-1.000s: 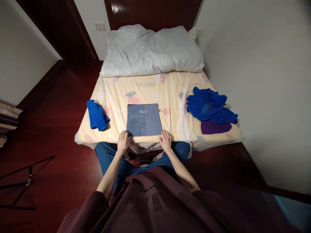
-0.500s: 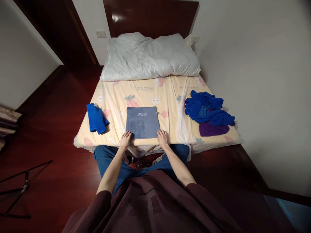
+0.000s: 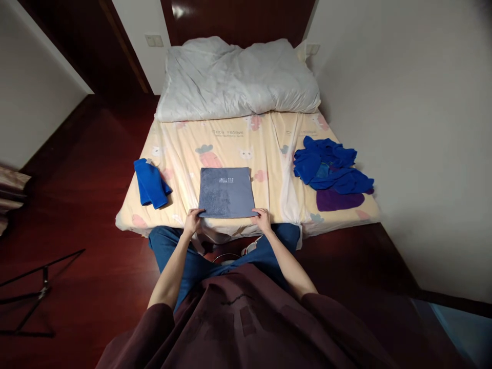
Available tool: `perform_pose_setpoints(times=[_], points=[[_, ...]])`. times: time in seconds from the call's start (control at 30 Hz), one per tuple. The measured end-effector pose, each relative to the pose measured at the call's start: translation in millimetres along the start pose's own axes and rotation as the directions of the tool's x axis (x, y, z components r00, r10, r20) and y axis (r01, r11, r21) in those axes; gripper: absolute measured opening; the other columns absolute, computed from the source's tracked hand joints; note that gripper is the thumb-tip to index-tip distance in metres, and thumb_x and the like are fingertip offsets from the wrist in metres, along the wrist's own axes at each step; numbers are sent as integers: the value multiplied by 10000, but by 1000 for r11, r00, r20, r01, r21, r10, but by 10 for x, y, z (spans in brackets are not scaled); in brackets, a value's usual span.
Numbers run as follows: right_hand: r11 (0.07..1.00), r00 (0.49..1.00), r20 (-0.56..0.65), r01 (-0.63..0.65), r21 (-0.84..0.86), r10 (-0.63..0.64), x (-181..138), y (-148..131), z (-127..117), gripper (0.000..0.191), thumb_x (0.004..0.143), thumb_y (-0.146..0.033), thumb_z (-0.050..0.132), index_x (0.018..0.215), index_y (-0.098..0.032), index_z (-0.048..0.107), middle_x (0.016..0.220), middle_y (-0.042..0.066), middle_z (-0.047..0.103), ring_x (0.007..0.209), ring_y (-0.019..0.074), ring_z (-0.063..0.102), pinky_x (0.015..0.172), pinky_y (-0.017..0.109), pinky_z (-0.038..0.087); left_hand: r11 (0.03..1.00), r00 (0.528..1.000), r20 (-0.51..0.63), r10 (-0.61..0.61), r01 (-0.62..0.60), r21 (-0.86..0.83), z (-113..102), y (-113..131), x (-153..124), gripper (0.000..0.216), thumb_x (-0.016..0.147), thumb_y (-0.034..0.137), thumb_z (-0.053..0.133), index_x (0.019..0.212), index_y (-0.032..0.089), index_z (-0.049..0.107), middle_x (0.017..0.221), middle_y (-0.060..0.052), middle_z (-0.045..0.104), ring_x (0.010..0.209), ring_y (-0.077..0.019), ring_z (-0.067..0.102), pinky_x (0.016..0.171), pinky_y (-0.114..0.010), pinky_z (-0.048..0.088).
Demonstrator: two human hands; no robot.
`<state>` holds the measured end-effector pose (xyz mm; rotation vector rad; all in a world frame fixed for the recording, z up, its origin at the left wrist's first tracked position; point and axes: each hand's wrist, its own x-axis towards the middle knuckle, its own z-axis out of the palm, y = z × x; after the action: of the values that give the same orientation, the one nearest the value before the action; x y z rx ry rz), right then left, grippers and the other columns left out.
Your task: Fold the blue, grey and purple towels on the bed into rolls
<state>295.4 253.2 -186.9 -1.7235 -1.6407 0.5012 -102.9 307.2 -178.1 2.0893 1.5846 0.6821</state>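
The left hand (image 3: 192,221) and right hand (image 3: 262,220) each pinch one near corner of a single gray towel (image 3: 226,192) on the bed (image 3: 184,148). One folded blue towel (image 3: 151,185) lies to its left; rightward, a blue heap (image 3: 326,161), too tangled to count surely, overlaps a purple cloth (image 3: 340,201). One quilt (image 3: 238,82) lies beyond.

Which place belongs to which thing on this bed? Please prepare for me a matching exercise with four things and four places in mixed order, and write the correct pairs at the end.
Things
1. grey cloth
2. folded blue cloth
3. purple cloth
4. pale bedding

Places
A. partly under the crumpled blue cloth
B. in front of the headboard
C. near corners in the left hand and right hand
D. near the left edge of the bed

Pairs: 1-C, 2-D, 3-A, 4-B
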Motion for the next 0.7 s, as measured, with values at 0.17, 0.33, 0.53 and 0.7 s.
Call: perform_pose_setpoints(times=[0.17, 0.33, 0.53, 0.7], points=[[979, 999, 17, -54, 195, 52, 118, 114, 57, 571, 622, -55, 444, 1040, -189, 809, 1106, 88, 785, 1047, 233, 721, 936, 404, 578, 993, 994, -54, -94, 90, -75, -3, -18, 102, 436, 740, 205, 500, 1058, 176, 796, 1130, -88, 776, 1145, -285, 660, 1043, -453, 540], [955, 999, 19, -53, 290, 49, 127, 139, 55, 516, 631, -73, 435, 981, -175, 800, 1148, 95, 782, 1114, 231, 714, 1007, 414, 557, 984, 992, -68, -102, 91, -153, 24, -60, 128, 415, 784, 255, 471, 1037, 184, 793, 1127, -81, 779, 1118, -257, 680, 1052, -438, 521], [911, 983, -18, -160, 379, 180, 150, 144, 86, 361, 718, -203, 502, 966, -162, 761, 1044, 112, 779, 957, 240, 717, 893, 385, 576, 951, 973, -112, -202, 167, -261, 62, -94, 111, 365, 860, 442, 545, 949, 184, 787, 981, -98, 777, 1013, -267, 668, 967, -419, 535], [901, 968, -70, -195, 388, 239, 171, 160, 140, 311, 819, -483, 596, 729, -187, 633, 704, 54, 668, 646, 189, 615, 635, 305, 530, 922, 953, -132, -272, 219, -318, 105, -99, 113, 386, 868, 517, 585, 809, 168, 739, 770, -80, 704, 857, -243, 645, 845, -375, 545]])
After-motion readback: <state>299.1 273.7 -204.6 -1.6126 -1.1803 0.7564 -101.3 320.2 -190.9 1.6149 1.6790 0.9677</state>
